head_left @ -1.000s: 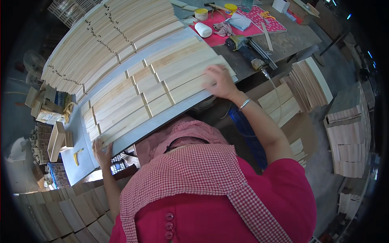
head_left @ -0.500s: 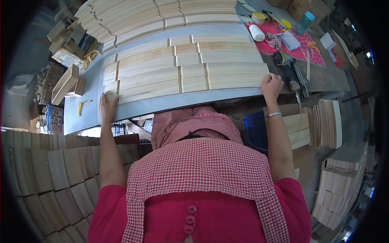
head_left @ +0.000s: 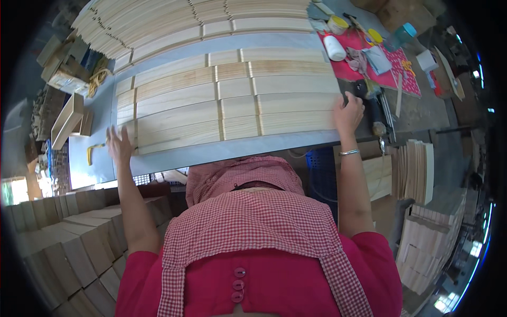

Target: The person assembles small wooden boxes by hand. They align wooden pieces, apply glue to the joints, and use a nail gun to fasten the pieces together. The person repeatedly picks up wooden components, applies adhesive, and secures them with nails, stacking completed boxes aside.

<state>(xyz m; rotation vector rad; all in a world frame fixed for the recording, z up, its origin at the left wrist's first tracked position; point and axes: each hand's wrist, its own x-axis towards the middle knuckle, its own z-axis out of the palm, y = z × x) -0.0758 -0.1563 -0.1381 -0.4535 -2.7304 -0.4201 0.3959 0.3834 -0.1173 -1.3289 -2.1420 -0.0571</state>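
Several pale grooved wooden boards (head_left: 179, 124) lie edge to edge across the grey tabletop (head_left: 227, 145), their crosswise notches forming uneven lines. My left hand (head_left: 120, 147) is at the left end of the nearest boards, fingers spread, holding nothing. At the opposite end, my right hand (head_left: 348, 113) has its fingers curled against the board ends. A dark spot shows between its thumb and fingers; whether that is a small object or a shadow is unclear. Behind these boards rises a big stack of similar notched boards (head_left: 158, 21).
A yellow strip (head_left: 94, 153) and an open wooden box (head_left: 68, 121) lie left. A dark power tool (head_left: 376, 113) sits beyond my right hand, near a red cloth (head_left: 346, 45) with a white bottle (head_left: 334, 47). Stacked wood blocks (head_left: 79, 248) fill the lower left.
My left hand has come off the board edge, and its fingers have spread. My right hand stays at the right board ends. The whole view has shifted slightly.
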